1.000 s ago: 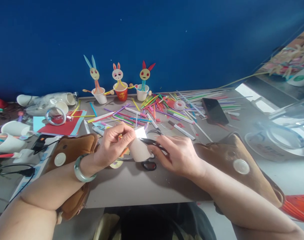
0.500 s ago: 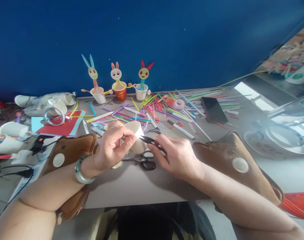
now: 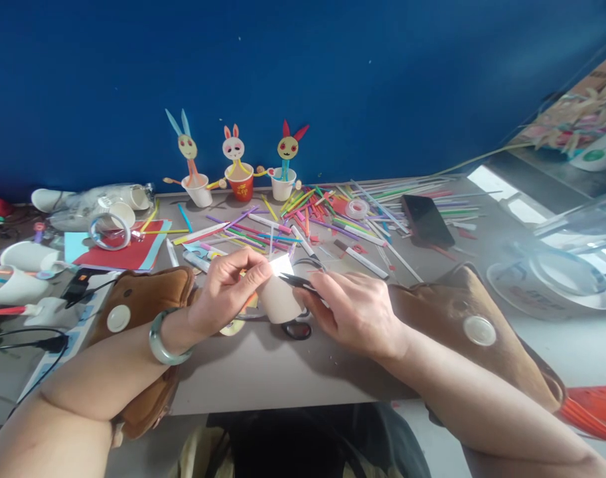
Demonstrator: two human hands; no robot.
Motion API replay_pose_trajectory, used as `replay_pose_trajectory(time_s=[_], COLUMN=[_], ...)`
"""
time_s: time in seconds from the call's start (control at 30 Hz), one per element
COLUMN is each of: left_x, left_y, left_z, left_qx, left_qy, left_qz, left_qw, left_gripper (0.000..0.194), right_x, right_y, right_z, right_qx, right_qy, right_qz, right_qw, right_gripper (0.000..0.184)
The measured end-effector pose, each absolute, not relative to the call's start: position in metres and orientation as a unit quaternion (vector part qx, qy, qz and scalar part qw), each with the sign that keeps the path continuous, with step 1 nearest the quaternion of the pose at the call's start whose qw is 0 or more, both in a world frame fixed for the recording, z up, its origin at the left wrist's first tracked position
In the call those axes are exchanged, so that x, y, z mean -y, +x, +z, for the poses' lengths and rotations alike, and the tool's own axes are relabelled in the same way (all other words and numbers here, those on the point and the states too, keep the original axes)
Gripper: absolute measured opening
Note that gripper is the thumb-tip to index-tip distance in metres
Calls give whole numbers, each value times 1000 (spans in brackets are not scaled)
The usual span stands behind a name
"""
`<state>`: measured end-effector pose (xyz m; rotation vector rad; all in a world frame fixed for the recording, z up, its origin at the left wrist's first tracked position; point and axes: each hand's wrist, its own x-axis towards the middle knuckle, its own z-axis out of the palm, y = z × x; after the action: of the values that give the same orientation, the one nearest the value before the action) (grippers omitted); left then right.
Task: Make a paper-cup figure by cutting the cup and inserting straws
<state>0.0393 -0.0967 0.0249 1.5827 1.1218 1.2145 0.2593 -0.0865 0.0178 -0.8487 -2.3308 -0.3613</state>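
My left hand [image 3: 235, 285] is closed, thumb and fingers pinching the rim of a white paper cup [image 3: 281, 302]. The cup is tilted, and its bright inside shows near the thumb. My right hand [image 3: 357, 309] is wrapped round a dark pointed tool with two prongs [image 3: 299, 282]; its handle end is hidden in the hand, so I cannot tell its exact kind. The tool's tips touch or overlap the cup's rim. Behind and below the cup lies a pair of scissors with black handles [image 3: 297, 330], partly covered. A pale yellow round piece [image 3: 231, 328] lies under my left hand.
Three rabbit figures in cups [image 3: 240, 182] stand along the blue wall. Coloured sticks and markers [image 3: 307, 212] are strewn behind my hands, with a phone [image 3: 427, 219] to their right. Brown cushions [image 3: 452, 315] flank both forearms. Red and blue paper [image 3: 128, 249] lies left.
The cup has turned and tipped lower between my hands, showing more of its outer wall. My left thumb has shifted along its rim, and the tool stays against the cup.
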Motion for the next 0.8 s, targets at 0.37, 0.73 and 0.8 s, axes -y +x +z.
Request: replay_pose_trajectory(time_s=[0.37,0.73,0.8], left_x=[93,90,90], left_y=[35,33,32], left_z=[19,16,17], left_qx=[-404,-375,-371], left_qy=[607,586,578], left_qz=[474,467,462], left_qw=[494,546,560], left_gripper=[36,34,34], right_x=[86,86,84], right_y=[260,263,264], right_z=[21,26,27], right_qx=[896,908,912], right_qy=[-304,-290,-275], right_qz=[-87,-8,3], right_qw=[311,303,305], right_gripper=[34,28,28])
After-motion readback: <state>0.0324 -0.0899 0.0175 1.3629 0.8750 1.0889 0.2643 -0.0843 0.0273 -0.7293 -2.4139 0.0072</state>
